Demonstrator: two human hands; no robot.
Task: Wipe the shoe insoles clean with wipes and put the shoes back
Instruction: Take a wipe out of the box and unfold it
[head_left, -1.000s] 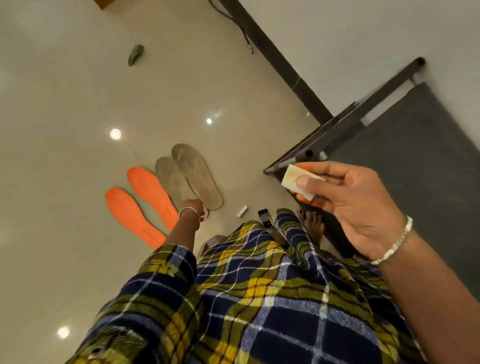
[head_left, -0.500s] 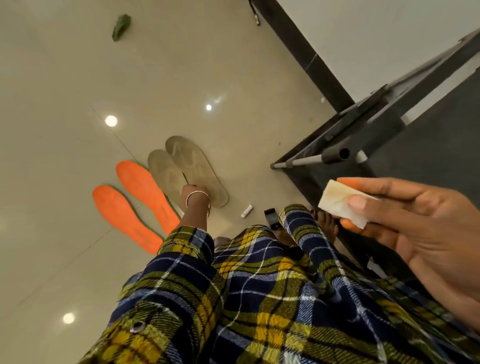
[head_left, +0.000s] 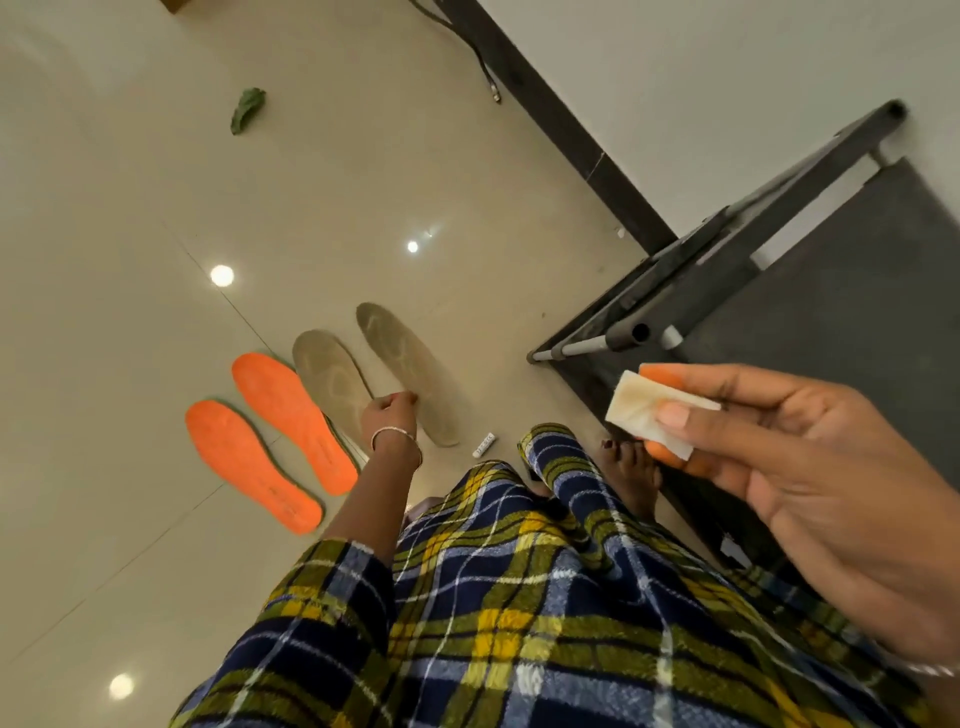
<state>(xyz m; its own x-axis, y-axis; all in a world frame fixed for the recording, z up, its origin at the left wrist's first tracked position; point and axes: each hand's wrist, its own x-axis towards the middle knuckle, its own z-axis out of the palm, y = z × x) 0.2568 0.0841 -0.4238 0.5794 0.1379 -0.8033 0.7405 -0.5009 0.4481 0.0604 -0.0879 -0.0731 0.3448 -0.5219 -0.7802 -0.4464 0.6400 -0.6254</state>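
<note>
Two orange insoles (head_left: 249, 457) (head_left: 291, 415) and two grey insoles (head_left: 330, 379) (head_left: 410, 364) lie side by side on the glossy tiled floor. My left hand (head_left: 387, 415) reaches down between the grey pair, its curled fingers pinching the inner edge of the right grey insole, which still lies flat. My right hand (head_left: 805, 467) is raised close to the camera and pinches a folded white wipe (head_left: 639, 402) with brownish stains between thumb and fingers. No shoes are in view.
A dark metal rack frame (head_left: 701, 291) and a dark panel (head_left: 857, 312) stand at the right against the wall. A small white tube (head_left: 484, 446) lies by my bare foot (head_left: 631, 467). A green scrap (head_left: 248, 110) and a cable end (head_left: 491, 88) lie farther off.
My left hand has moved from the heels of the grey insoles up to the right grey insole's edge. My right hand keeps hold of the wipe while the view shifts.
</note>
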